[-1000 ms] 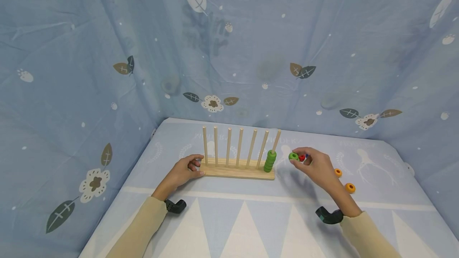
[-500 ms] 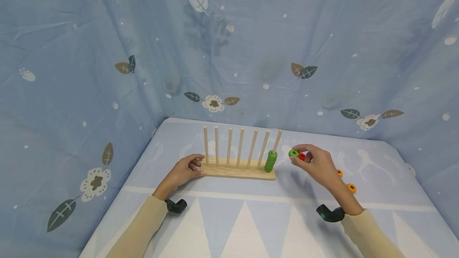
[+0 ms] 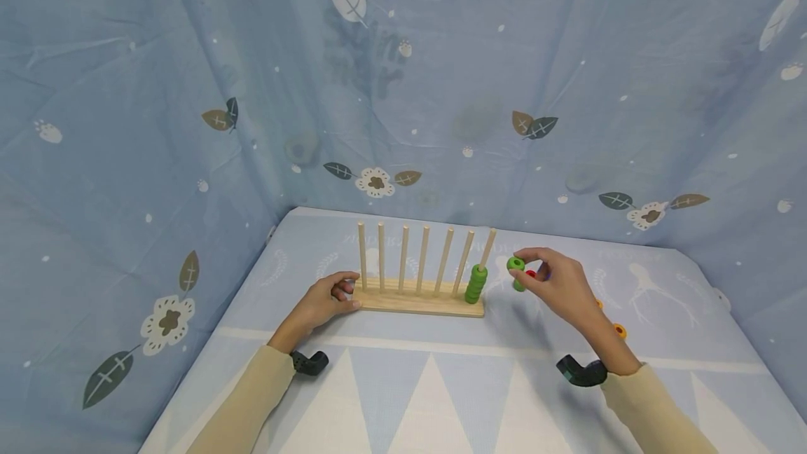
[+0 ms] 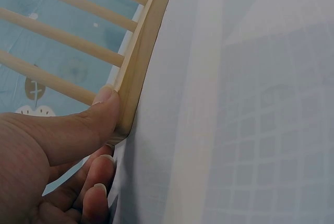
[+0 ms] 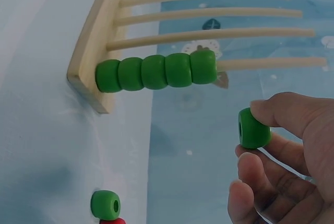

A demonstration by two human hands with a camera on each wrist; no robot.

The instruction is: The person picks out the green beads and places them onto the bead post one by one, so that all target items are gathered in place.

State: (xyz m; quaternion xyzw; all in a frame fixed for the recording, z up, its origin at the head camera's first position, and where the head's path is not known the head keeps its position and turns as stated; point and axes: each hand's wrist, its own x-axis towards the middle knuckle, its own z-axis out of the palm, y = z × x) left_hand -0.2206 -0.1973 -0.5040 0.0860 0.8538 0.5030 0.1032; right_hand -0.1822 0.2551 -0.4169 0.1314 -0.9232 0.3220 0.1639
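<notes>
A wooden peg rack (image 3: 416, 303) with a row of upright pegs stands on the table. Its rightmost peg carries a stack of several green beads (image 5: 155, 71), the upper part of the peg bare. My left hand (image 3: 323, 305) grips the rack's left end, the thumb on the front of the base. Right of the rack, my right hand (image 3: 561, 287) pinches a green bead (image 5: 254, 129) between thumb and fingers, above the table and apart from the pegs. Below it lie another green bead (image 5: 105, 205) and a red bead (image 3: 531, 274), partly covered by the hand.
Two orange beads (image 3: 621, 331) lie by the right forearm, one mostly hidden behind the wrist. A bit of blue shows beside the right fingers. Patterned blue cloth (image 3: 441, 90) hangs behind and at the sides of the table.
My right hand has lifted the pinched green bead slightly, and a second green bead now shows beneath it. The left hand and the rack have stayed put.
</notes>
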